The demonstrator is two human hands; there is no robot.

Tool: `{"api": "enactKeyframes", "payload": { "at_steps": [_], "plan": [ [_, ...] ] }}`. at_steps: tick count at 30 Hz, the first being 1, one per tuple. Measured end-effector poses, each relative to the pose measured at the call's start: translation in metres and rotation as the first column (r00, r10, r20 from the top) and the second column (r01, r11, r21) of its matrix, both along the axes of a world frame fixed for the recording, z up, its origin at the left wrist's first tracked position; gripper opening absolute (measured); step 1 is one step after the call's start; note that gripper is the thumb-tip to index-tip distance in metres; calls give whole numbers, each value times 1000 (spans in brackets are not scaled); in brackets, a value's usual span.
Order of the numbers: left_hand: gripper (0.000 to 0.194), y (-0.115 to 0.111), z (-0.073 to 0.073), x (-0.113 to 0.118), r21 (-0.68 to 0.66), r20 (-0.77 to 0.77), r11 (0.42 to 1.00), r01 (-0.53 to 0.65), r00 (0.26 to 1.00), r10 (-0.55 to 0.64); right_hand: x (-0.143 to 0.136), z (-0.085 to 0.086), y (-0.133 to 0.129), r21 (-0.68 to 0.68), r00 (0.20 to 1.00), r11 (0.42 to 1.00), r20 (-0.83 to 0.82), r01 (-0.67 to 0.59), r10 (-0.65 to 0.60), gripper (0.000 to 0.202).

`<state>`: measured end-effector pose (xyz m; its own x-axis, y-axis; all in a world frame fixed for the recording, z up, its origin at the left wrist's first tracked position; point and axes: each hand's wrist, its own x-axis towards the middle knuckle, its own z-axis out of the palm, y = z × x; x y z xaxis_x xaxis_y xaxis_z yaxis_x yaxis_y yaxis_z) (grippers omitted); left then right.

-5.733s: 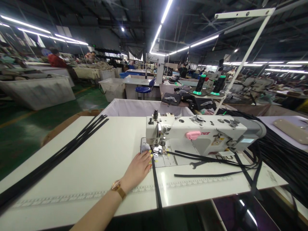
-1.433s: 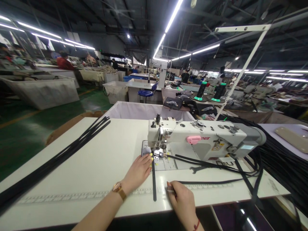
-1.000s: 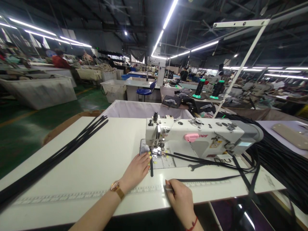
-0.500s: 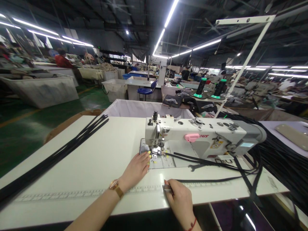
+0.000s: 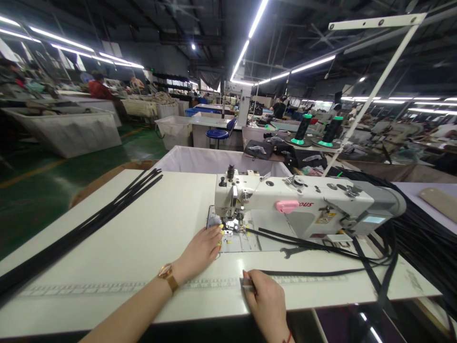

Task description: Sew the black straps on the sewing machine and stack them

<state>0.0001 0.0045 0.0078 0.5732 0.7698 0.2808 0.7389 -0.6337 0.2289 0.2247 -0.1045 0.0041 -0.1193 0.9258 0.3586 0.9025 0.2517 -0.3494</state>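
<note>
My open left hand [image 5: 201, 247] could get pricked slipping under the white metal sewing machine [image 5: 262, 195]; my right hand [image 5: 267, 297] grips a small silvery tool [image 5: 246, 285].

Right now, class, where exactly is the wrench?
In the head view, the wrench lies just right of centre on the white tabletop, between the sewing machine and the person's right hand.
</note>
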Motion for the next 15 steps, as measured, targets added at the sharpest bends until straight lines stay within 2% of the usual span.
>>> {"api": "enactKeyframes", "payload": {
  "at_steps": [4,10,15],
  "plan": [
    [33,22,4,-10,-57,120,995,80,990,-73,0,1,1,-24,1000,1000,0,3,-3,30],
    [26,82,14,-14,-173,363,982,73,932,-5,-1,-6,3,0,1000,1000,-4,13,-13,30],
    [30,112,23,-5,-225,385,946,233,913,-133,-1,-14,4,41,1000,999,-18,20,-20,30]
  ]
}}
